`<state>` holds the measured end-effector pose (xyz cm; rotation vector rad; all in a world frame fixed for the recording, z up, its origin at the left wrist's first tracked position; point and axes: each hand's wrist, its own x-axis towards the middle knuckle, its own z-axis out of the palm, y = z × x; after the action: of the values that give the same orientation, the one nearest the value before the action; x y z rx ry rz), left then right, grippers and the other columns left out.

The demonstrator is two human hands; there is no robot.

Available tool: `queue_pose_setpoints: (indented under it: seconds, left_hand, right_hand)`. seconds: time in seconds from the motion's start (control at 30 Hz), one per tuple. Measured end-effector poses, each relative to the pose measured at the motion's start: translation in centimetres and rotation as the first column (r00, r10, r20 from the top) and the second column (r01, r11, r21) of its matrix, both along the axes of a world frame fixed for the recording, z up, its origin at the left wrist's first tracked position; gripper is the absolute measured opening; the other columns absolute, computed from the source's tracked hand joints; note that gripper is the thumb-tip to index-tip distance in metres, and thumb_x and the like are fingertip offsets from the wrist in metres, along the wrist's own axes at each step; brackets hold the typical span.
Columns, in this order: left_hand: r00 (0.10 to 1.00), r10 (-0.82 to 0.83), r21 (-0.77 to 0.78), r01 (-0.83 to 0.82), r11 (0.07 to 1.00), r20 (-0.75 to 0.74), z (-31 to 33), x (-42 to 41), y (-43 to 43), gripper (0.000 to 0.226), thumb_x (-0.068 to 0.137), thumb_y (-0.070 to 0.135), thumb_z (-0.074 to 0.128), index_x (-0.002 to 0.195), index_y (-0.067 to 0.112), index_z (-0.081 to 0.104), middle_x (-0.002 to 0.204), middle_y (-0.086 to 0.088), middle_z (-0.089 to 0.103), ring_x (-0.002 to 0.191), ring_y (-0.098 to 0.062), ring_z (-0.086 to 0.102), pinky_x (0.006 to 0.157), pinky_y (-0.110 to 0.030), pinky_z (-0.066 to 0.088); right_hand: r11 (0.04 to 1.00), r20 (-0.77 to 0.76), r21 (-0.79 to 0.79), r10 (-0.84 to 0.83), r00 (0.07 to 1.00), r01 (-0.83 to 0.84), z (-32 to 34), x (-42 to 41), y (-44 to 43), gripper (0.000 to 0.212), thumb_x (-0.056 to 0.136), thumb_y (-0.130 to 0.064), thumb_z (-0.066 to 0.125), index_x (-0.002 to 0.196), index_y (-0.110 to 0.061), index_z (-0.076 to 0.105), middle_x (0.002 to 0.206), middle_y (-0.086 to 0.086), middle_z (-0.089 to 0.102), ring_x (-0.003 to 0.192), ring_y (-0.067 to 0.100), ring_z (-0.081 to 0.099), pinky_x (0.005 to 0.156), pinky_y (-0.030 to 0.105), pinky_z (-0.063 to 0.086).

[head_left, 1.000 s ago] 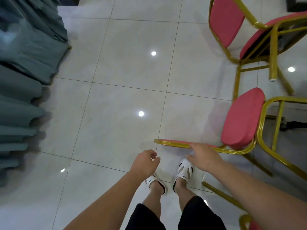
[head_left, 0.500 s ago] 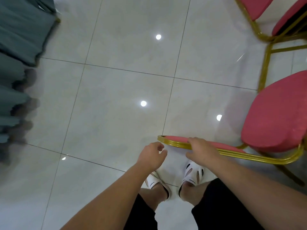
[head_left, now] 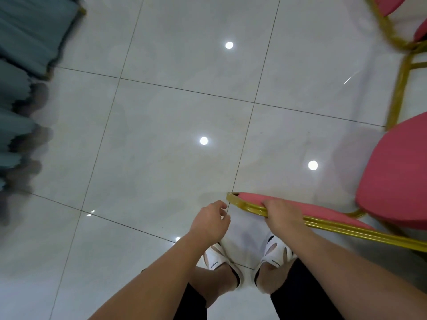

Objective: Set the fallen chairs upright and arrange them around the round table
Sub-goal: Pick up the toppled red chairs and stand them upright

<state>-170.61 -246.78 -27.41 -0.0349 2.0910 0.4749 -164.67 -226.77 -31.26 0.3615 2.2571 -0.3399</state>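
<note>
arms: left hand and right hand bare, forearms bare up to the frame edge | legs: black shorts, bare shins below | feet: white slip-on sandals, oval cut-outs across the top, small dark lettering on the side strap, dark lining at the heel

Bright, even overhead indoor light. Round white lamp reflections glare on the glossy pale grey tiled floor. Teal pleated cloth at left and red-cushioned gold metal-framed chair top right motion-smeared. Wide-angle bending at edges; centre sharp.
</note>
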Motion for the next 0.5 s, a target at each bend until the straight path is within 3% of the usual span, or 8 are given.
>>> queue_pose_setpoints:
  seconds: [0.17, 0.37, 0.5]
  left_hand:
    - [1.0, -0.006, 0.039, 0.007, 0.999, -0.013, 3.1, 0.1, 1.0, 0.044, 0.101, 0.03, 0.059, 0.143, 0.018, 0.054, 0.128, 0.003, 0.067, 0.113, -0.018, 0.065, 0.098, -0.034, 0.054]
    - [0.994, -0.101, 0.081, 0.104, 0.991, -0.041, 8.3, -0.1, 2.4, 0.047, 0.1, 0.026, 0.061, 0.146, 0.016, 0.052, 0.142, -0.002, 0.062, 0.127, -0.022, 0.06, 0.1, -0.032, 0.05]
    - [0.997, -0.077, 0.122, 0.078, 0.989, -0.014, 12.4, 0.3, 3.1, 0.045, 0.1, 0.021, 0.06, 0.144, 0.018, 0.055, 0.144, 0.0, 0.061, 0.13, -0.021, 0.058, 0.104, -0.031, 0.048]
  right_hand:
    - [0.998, 0.115, 0.034, 0.056, 0.992, -0.06, 2.8, 0.8, 0.7, 0.038, 0.093, -0.007, 0.051, 0.123, -0.027, 0.064, 0.113, 0.002, 0.069, 0.104, 0.025, 0.067, 0.079, 0.032, 0.047]
    - [0.995, 0.121, 0.059, 0.075, 0.99, -0.083, 9.4, 3.2, 2.2, 0.04, 0.092, -0.009, 0.047, 0.12, -0.031, 0.064, 0.112, 0.0, 0.069, 0.104, 0.025, 0.067, 0.081, 0.033, 0.047]
    - [0.995, 0.105, 0.088, 0.036, 0.994, -0.046, 14.7, 4.0, 4.0, 0.048, 0.091, -0.008, 0.05, 0.126, -0.038, 0.063, 0.114, 0.0, 0.069, 0.108, 0.026, 0.067, 0.084, 0.035, 0.051]
